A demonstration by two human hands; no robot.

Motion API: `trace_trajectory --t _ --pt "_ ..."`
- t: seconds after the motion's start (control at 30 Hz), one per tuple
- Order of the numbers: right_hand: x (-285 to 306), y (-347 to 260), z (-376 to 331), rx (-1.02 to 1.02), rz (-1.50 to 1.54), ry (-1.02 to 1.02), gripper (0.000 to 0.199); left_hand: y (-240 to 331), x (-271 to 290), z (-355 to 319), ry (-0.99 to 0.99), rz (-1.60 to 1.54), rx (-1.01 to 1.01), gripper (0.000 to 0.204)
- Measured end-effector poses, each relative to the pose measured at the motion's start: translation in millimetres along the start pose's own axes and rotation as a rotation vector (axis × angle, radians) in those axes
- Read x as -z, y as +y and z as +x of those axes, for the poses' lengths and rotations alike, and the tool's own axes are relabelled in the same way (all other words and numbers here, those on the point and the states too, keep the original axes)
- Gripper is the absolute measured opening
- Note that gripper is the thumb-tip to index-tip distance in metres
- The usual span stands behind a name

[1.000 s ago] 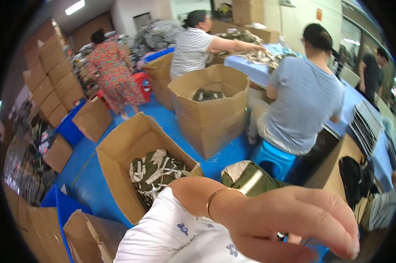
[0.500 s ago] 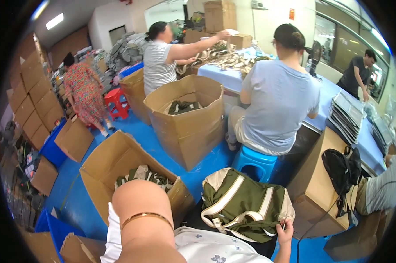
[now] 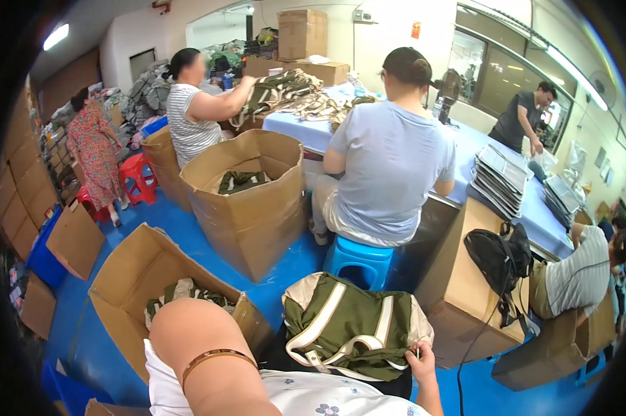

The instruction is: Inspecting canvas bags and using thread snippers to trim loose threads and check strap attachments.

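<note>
Head view: the right hand (image 3: 422, 355) pinches the green bag's (image 3: 351, 326) near edge on the lap; the left hand is hidden past the raised forearm (image 3: 202, 347). Best grip firmly, clear of the straps (image 3: 313, 336). Boxes (image 3: 247, 201) stand beyond.

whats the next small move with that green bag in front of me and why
Probably bring the left arm down to grip the green bag on its free left side. Only the right hand touches it, at its lower right corner, while the left arm is raised with its hand out of view. The bag lies slumped, cream straps loose, so a second grip would likely steady it.
</note>
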State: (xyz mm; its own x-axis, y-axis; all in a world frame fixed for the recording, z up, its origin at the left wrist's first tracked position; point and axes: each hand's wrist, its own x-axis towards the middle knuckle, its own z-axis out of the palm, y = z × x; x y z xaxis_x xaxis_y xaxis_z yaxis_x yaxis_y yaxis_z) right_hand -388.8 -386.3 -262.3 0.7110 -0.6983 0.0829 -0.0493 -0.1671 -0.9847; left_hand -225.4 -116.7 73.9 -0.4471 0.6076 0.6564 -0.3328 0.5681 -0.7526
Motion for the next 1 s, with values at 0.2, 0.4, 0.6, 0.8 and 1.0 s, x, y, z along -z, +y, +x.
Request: trace_trajectory --t 0.2,0.4,0.6,0.8,1.0 --pt "-0.4 9.6 3.9 0.000 -0.036 -0.006 0.017 2.0 0.3 4.3 -0.001 0.159 -0.117 0.042" --pt "3.9 7.8 -0.8 0.009 -0.023 0.002 0.019 -8.5 -8.5 6.2 -0.109 0.307 -0.199 0.045" --pt "9.3 19.4 -3.9 0.005 0.026 -0.003 0.021 -24.3 -0.8 -23.1 0.641 0.343 0.297 0.014" --pt "7.8 27.3 -2.2 -0.045 0.105 -0.052 0.018 43.4 -29.0 -24.9 1.087 -0.689 0.673 0.023" --pt "30.3 69.1 0.0 0.004 0.115 -0.064 0.020 -29.6 -70.8 -45.5 0.905 -1.373 0.926 0.028"
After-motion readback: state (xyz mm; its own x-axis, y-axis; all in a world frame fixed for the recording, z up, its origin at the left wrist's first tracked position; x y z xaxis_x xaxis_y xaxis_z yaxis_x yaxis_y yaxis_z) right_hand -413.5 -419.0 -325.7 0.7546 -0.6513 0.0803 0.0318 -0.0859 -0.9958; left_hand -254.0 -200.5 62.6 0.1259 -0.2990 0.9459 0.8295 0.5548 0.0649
